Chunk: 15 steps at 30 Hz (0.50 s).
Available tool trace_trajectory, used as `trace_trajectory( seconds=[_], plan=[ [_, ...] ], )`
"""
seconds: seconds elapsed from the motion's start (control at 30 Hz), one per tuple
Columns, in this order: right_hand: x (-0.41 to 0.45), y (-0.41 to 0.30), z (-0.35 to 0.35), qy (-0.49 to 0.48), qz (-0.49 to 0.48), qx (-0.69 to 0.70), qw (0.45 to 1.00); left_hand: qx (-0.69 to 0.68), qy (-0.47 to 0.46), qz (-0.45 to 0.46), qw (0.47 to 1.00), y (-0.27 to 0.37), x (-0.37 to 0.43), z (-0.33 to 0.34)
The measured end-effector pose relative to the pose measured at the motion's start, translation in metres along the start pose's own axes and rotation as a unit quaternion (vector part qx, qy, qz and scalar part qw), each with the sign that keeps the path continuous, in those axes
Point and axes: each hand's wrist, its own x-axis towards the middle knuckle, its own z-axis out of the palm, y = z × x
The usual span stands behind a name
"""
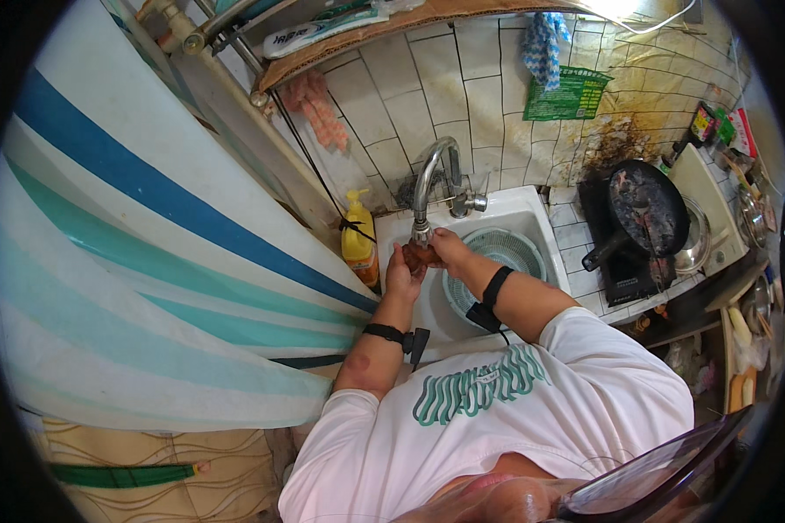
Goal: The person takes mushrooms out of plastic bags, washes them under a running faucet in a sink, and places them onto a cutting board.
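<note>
Both my hands hold a reddish-brown item (425, 255) just below the chrome tap's (439, 153) spout; it may be a root vegetable, but my fingers hide much of it. My left hand (403, 273) grips it from the left and below. From the right, my right hand (450, 248) holds its other end. A pale green plastic colander (530, 245) sits in the white sink (425, 327), partly under my right forearm. Whether water is running is hard to see.
A yellow pump bottle (358, 235) stands at the sink's left rim, beside a striped curtain (170, 216). Right of the sink, a black frying pan (651, 209) rests over a black cooktop (621, 281). A cardboard-covered shelf (392, 29) runs above the tap.
</note>
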Motion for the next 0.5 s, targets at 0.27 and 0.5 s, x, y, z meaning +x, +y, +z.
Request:
trace_trajectory(
  seconds=[0.27, 0.5],
  plan=[
    [0.022, 0.023, 0.003, 0.004, -0.140, -0.151, 0.978, 0.005, -0.041, -0.041, 0.998, 0.010, -0.013, 0.015],
    [0.002, 0.018, 0.014, 0.152, -0.356, -0.300, 0.872, -0.088, -0.072, -0.029, 0.993, 0.007, -0.021, 0.028]
  ],
)
